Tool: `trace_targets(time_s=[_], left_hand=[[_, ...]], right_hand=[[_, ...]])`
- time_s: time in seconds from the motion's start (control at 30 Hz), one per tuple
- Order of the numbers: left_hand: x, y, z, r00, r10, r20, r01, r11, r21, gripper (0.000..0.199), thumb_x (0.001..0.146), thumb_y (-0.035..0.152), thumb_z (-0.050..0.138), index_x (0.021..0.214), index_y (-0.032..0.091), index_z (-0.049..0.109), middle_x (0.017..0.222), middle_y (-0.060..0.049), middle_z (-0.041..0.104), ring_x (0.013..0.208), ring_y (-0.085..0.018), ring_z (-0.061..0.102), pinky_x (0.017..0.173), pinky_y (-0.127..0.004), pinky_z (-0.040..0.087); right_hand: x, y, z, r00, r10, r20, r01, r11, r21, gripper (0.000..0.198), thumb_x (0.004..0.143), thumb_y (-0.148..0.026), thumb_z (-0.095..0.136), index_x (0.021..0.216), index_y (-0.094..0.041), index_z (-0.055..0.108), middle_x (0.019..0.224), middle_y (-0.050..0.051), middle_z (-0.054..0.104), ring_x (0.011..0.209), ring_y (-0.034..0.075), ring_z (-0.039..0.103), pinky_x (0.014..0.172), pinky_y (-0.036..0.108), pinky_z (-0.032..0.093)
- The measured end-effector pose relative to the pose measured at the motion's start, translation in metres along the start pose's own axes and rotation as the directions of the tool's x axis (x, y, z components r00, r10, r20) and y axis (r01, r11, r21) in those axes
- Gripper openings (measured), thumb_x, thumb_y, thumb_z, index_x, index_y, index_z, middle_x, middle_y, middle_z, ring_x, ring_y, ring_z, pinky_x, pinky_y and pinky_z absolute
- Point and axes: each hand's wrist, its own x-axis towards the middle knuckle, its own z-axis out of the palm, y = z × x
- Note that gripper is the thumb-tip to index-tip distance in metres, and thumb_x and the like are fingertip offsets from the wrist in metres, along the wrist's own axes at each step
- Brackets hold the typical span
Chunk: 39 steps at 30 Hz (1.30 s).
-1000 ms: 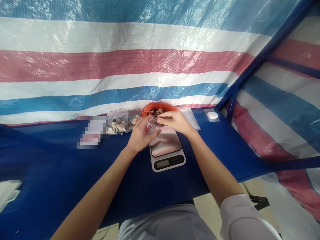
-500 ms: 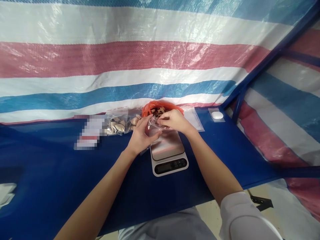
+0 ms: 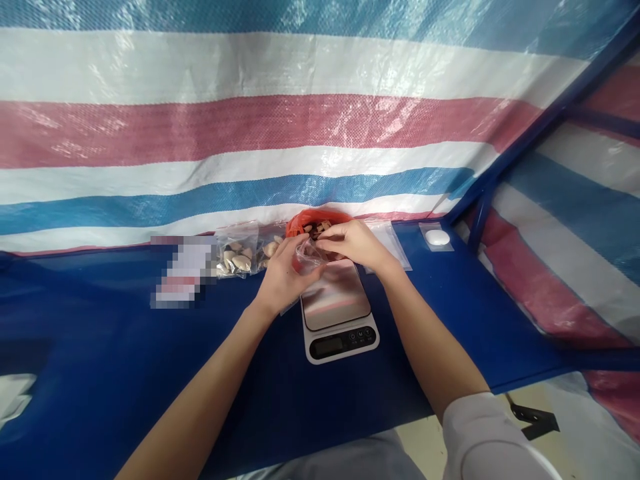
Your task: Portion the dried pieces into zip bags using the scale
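Above the far end of a white digital kitchen scale (image 3: pixel 337 300), my left hand (image 3: pixel 286 275) grips a clear plastic bag (image 3: pixel 309 255) between thumb and fingers. From the other side my right hand (image 3: pixel 354 244) pinches the bag's edge, its fingertips partly hidden by the hand and the film. Right behind both hands lies an open red plastic bag (image 3: pixel 320 216) with brown, chip-like pieces (image 3: pixel 323 227) inside. Left of my left hand are two clear zip bags of pale, shell-like pieces: one zip bag (image 3: pixel 236 257) in full view, another zip bag (image 3: pixel 270 248) partly covered by my hand.
A blurred paper label (image 3: pixel 186 267) lies left on the blue table (image 3: pixel 125 360). Flat clear bags (image 3: pixel 393 243) sit right of the red bag. Farther right is a white oval object (image 3: pixel 437 238) on a small clear bag. Striped sheeting (image 3: pixel 250 127) rises behind; a blue frame post (image 3: pixel 483 207) stands right.
The clear bag between my hands looks spread wider at its mouth. My hands stay nearly in place, and the whole view has shifted slightly, with things sitting a little lower.
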Motion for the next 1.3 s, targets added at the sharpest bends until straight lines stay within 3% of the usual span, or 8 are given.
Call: trace_targets(time_s=[0.1, 0.23, 0.43, 0.6, 0.93, 1.1, 1.3], left_hand=[[0.000, -0.002, -0.002, 1.000, -0.012, -0.005, 0.012, 1.000, -0.024, 0.053, 0.080, 0.042, 0.076, 0.127, 0.022, 0.061, 0.123, -0.010, 0.071, 0.114, -0.029, 0.068, 0.103, -0.046, 0.054], [0.005, -0.001, -0.007, 1.000, -0.029, 0.010, 0.030, 0.998, -0.057, 0.051, 0.082, 0.042, 0.074, 0.127, 0.023, 0.062, 0.123, -0.010, 0.072, 0.112, -0.029, 0.070, 0.104, -0.048, 0.054], [0.015, -0.005, -0.008, 0.999, -0.040, -0.023, 0.038, 0.994, -0.100, 0.053, 0.081, 0.045, 0.074, 0.128, 0.023, 0.064, 0.119, -0.008, 0.074, 0.108, -0.029, 0.071, 0.100, -0.047, 0.056], [0.014, -0.010, -0.007, 0.994, -0.108, -0.034, 0.101, 0.982, -0.161, 0.055, 0.079, 0.043, 0.077, 0.127, 0.021, 0.065, 0.123, -0.011, 0.073, 0.112, -0.029, 0.070, 0.103, -0.047, 0.054], [0.015, -0.011, -0.008, 0.998, -0.053, -0.034, 0.046, 0.982, -0.181, 0.049, 0.080, 0.038, 0.077, 0.124, 0.019, 0.067, 0.115, -0.009, 0.075, 0.104, -0.027, 0.073, 0.100, -0.042, 0.056], [0.014, -0.012, -0.008, 0.998, -0.045, -0.038, 0.037, 0.980, -0.197, 0.049, 0.081, 0.037, 0.077, 0.125, 0.018, 0.067, 0.113, -0.009, 0.076, 0.102, -0.025, 0.073, 0.097, -0.039, 0.057], [0.014, -0.013, -0.008, 0.999, -0.043, -0.028, 0.036, 0.981, -0.190, 0.049, 0.081, 0.037, 0.076, 0.125, 0.020, 0.067, 0.111, -0.008, 0.076, 0.099, -0.025, 0.073, 0.092, -0.038, 0.057]], right_hand=[[0.002, 0.013, -0.009, 1.000, -0.006, -0.017, 0.006, 1.000, -0.008, 0.016, 0.088, -0.029, 0.068, 0.092, -0.023, 0.083, 0.092, 0.002, 0.080, 0.083, 0.020, 0.072, 0.075, 0.029, 0.052], [0.009, 0.028, -0.016, 0.999, 0.002, -0.041, -0.010, 0.984, -0.181, 0.018, 0.088, -0.026, 0.069, 0.100, -0.025, 0.083, 0.104, 0.004, 0.080, 0.095, 0.025, 0.074, 0.088, 0.035, 0.053], [0.020, 0.022, -0.005, 0.999, 0.036, 0.023, -0.022, 0.899, -0.438, 0.026, 0.092, -0.024, 0.064, 0.111, -0.031, 0.080, 0.110, 0.003, 0.080, 0.096, 0.025, 0.073, 0.082, 0.033, 0.052], [0.023, 0.022, 0.008, 1.000, 0.005, 0.026, 0.010, 0.831, -0.555, 0.027, 0.096, -0.027, 0.057, 0.116, -0.031, 0.075, 0.120, 0.000, 0.076, 0.105, 0.024, 0.070, 0.086, 0.034, 0.052], [0.030, 0.036, 0.020, 0.997, 0.061, 0.040, -0.029, 0.833, -0.552, 0.041, 0.095, -0.030, 0.058, 0.136, -0.027, 0.062, 0.145, 0.004, 0.061, 0.130, 0.026, 0.057, 0.098, 0.039, 0.053], [0.034, 0.041, 0.021, 0.994, 0.105, 0.016, -0.080, 0.843, -0.532, 0.044, 0.093, -0.026, 0.061, 0.137, -0.026, 0.060, 0.141, 0.007, 0.064, 0.121, 0.026, 0.063, 0.096, 0.039, 0.053], [0.036, 0.047, 0.014, 0.999, 0.051, -0.005, -0.049, 0.915, -0.399, 0.039, 0.090, -0.018, 0.060, 0.127, -0.025, 0.068, 0.130, 0.005, 0.071, 0.117, 0.025, 0.065, 0.098, 0.037, 0.052]])
